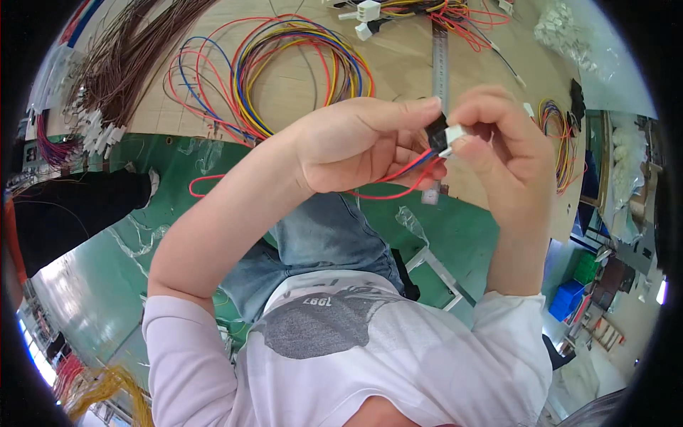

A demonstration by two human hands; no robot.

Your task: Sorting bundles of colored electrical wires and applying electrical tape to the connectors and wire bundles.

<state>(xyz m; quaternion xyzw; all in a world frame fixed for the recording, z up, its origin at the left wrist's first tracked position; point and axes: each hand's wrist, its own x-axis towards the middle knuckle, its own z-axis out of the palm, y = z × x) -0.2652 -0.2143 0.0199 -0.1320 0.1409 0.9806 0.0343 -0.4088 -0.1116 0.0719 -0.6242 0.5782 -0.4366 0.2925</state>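
My left hand (356, 142) is closed around a black connector (436, 134), thumb on top, above the near edge of the table. Red and blue wires (411, 167) run from that connector back through the left fingers, and a red loop hangs below the palm. Between the thumb and fingertips of my right hand (516, 146) is a small white connector (456, 133). It meets the black one end to end; whether the two are joined I cannot tell. Beneath both hands a steel ruler (440, 64) lies on the table.
A large coil of coloured wires (245, 85) lies left of the ruler. Brown wires with white ends (131, 53) fill the far left. Connectored wires (368, 11), a bag of white pieces (562, 32) and a smaller coil (562, 153) lie around. Another person's dark-clothed leg (78, 210) is at left.
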